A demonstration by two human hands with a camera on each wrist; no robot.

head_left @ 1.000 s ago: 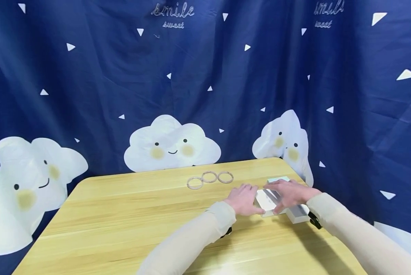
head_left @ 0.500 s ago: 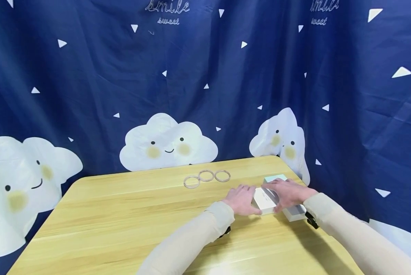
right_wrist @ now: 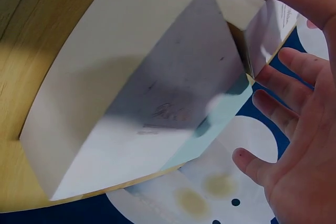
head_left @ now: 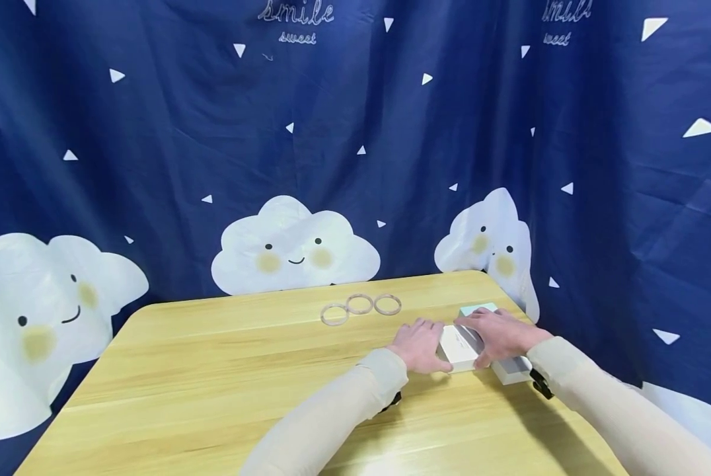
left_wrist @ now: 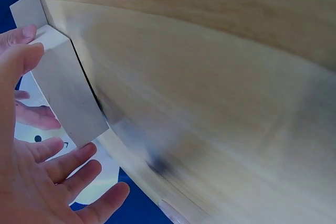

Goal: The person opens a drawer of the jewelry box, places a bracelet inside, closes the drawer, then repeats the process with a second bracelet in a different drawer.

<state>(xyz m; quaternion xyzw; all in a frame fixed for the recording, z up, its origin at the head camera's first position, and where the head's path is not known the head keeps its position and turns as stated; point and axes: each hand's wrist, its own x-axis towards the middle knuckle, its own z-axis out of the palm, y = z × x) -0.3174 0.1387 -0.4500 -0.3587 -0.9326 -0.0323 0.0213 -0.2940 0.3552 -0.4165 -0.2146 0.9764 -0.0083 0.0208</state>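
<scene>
A small white box point(head_left: 456, 345) with faint lettering on top lies on the wooden table at the right. My left hand point(head_left: 417, 345) grips it from the left, thumb at the near end and fingertips toward the far end. From the right, my right hand point(head_left: 497, 334) holds the same box, thumb at the near end, and covers part of its top. Directly beside it, under my right hand, is a longer white box point(right_wrist: 142, 98) with a mint-green band point(right_wrist: 215, 121) at its far end. The left wrist view shows the gripped box point(left_wrist: 71, 85) between spread fingers.
Three thin pale rings point(head_left: 359, 304) lie in a row toward the back of the table point(head_left: 213, 370). A dark blue curtain point(head_left: 332, 99) with smiling clouds hangs behind. The table's right edge runs close to the longer box.
The head view shifts slightly. Glare on the gripped box's top fades and its lettering shows. Both hands stay at the box with little visible movement.
</scene>
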